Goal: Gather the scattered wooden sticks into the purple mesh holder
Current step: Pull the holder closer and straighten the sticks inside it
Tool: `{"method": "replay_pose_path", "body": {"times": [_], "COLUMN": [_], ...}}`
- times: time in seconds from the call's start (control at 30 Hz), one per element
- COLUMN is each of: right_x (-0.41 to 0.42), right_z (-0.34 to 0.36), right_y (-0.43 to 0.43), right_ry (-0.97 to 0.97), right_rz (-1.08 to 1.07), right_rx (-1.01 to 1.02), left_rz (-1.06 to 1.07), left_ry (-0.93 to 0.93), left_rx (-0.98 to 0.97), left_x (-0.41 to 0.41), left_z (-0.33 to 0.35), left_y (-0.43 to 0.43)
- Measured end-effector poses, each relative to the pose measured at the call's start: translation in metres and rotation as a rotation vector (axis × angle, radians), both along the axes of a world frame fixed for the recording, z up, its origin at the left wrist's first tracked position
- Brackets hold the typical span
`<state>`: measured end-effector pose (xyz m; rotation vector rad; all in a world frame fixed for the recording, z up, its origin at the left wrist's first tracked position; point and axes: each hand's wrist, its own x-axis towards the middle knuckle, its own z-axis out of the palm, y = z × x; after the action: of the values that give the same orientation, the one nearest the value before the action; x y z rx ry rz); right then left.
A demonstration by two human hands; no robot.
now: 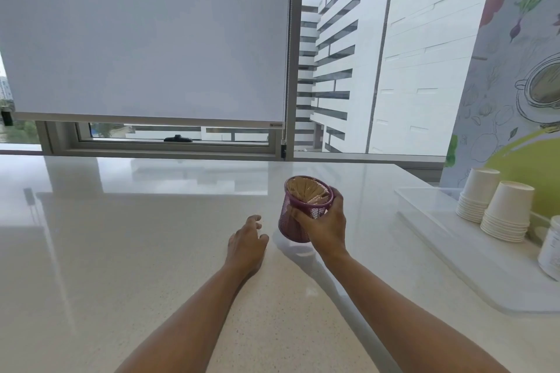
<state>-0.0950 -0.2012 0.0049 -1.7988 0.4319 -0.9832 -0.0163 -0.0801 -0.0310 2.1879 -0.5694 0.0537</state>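
Supporting surface: white countertop [151, 251], beneath the purple mesh holder [289, 225].
Tray: clear tray [454, 251], well right of the holder.
Cups: two paper cup stacks [507, 209], farther right of the holder.
Holder: tilted, mouth toward the camera.
Right hand [324, 221]: fingers and thumb wrapped round the holder's right side.
Left hand [247, 239]: just left of the holder, fingers relaxed, grasping nothing.
Sticks: wooden sticks [306, 191], bundled inside the holder.

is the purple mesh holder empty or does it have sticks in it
Not empty: wooden sticks show packed in the open top of the purple mesh holder, which the right hand grips.
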Motion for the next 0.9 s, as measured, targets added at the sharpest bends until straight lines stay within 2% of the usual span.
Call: {"method": "replay_pose_path", "body": {"times": [0.13, 0.37, 0.53, 0.7, 0.77, 0.9], "right_x": [0.001, 0.004, 0.005, 0.007, 0.007, 0.001], "right_z": [-0.007, -0.005, -0.013, -0.005, -0.003, -0.003], "right_y": [-0.001, 0.005, -0.002, -0.010, -0.013, -0.020], "right_ry": [0.167, 0.020, 0.209, 0.332, 0.325, 0.285], "right_rz": [0.016, -0.038, 0.041, 0.080, 0.155, 0.451], "right_rx": [-0.009, -0.034, 0.046, 0.026, 0.059, 0.226], "left_rz": [-0.017, 0.007, -0.014, -0.012, -0.012, -0.007], "left_ry": [-0.006, 0.001, -0.015, -0.011, -0.011, -0.008], "left_rx": [0.021, 0.012, 0.028, 0.024, 0.022, 0.023], "left_x": [-0.001, -0.001, 0.001, 0.000, 0.000, 0.000], "left_z": [0.000, 0.001, 0.002, 0.001, 0.001, 0.003], "left_y": [0.000, 0.000, 0.002, 0.002, 0.001, 0.001]}}
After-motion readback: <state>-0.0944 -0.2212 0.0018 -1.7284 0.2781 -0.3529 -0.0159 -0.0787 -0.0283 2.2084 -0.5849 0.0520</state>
